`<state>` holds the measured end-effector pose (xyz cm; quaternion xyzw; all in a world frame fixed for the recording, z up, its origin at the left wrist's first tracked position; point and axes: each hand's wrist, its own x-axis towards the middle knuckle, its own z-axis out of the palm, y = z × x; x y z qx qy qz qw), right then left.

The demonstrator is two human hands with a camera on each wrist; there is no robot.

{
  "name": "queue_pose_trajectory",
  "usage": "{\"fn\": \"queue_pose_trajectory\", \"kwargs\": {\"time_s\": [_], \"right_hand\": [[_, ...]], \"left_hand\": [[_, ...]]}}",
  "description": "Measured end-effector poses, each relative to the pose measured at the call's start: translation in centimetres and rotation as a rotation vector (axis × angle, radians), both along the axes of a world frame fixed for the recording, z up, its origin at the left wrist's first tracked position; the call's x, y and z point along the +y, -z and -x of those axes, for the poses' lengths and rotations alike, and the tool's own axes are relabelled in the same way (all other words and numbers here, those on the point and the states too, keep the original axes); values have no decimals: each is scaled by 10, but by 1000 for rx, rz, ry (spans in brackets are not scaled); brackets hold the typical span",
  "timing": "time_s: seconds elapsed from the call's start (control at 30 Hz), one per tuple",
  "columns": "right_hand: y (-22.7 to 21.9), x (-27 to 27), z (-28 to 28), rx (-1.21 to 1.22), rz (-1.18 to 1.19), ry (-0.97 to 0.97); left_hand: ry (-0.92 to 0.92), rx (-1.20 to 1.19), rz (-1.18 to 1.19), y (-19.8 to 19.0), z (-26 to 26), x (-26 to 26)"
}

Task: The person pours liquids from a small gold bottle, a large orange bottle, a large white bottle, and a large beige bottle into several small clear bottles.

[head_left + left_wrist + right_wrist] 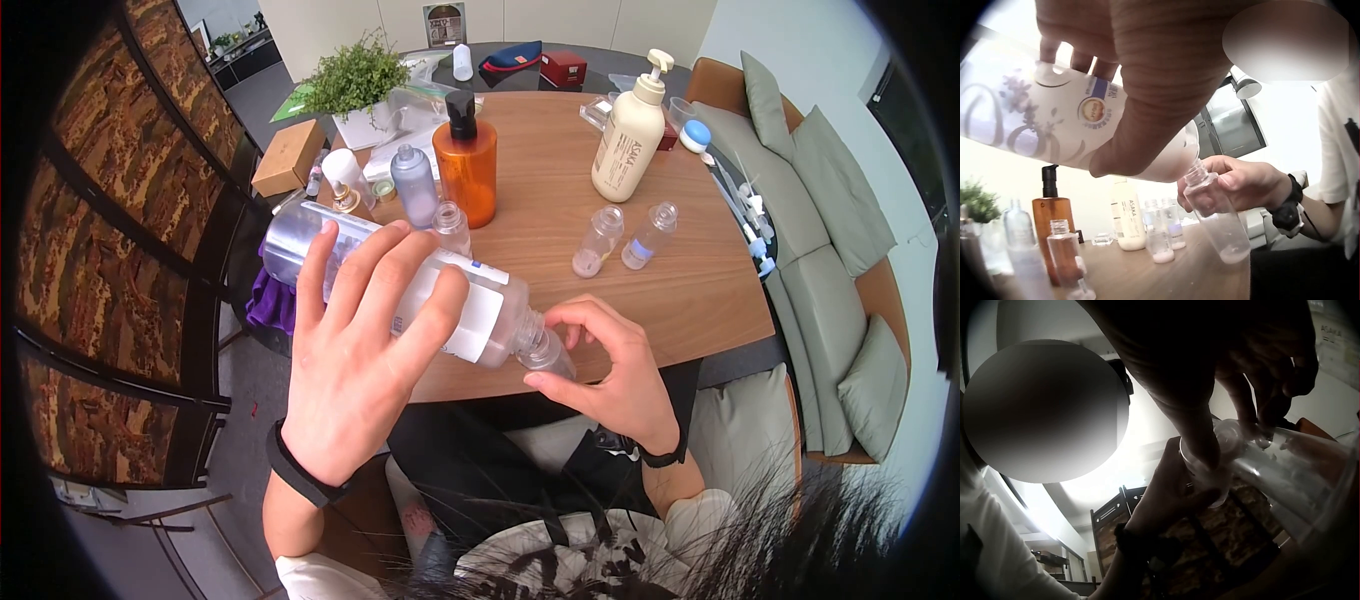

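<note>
Large labelled bottle (480, 322) tilts in mid-air on the person's side of the orange pump bottle (468, 175), its base up to the left and its neck angled down to the right. It is gripped by the left hand (355, 345), which reaches over from above with its back uppermost; the fingers are spread well apart across the upper side, and the thumb bends round against the printed side. That forearm rises steeply towards the bottle, a black band (300, 475) round the wrist.

Lower down, nearer the person than the orange pump bottle and to its right, the right hand (615, 370) has its thumb and curved fingers pinched on a small clear bottle (1222, 228), close below the neck. I see that one leaning, its mouth up at the large bottle's neck; whether the rims touch I cannot tell. A little pale pink stuff sits at its bottom.

On the desk (700, 310), just in front of the orange pump bottle, stands an open little bottle (453, 230), and at its left a lilac bottle (414, 187). Well to its right is a cream pump bottle (625, 150), with two small bottles (598, 243) upright nearer the person. Behind it and leftward grows a potted plant (355, 82).
</note>
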<state>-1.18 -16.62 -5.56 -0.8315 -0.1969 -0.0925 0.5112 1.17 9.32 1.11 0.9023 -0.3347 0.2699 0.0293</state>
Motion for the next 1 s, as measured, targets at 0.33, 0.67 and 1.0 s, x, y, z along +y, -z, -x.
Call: {"fn": "queue_pose_trajectory", "kwargs": {"time_s": [0.33, 0.67, 1.0], "right_hand": [[4, 1, 2, 7, -2, -1], [6, 0, 1, 9, 5, -8], [-5, -2, -1, 3, -1, -26]], "left_hand": [[-3, -16, -28, -2, 4, -2], [12, -48, -31, -1, 4, -4], [-2, 67, 25, -3, 2, -2]]}}
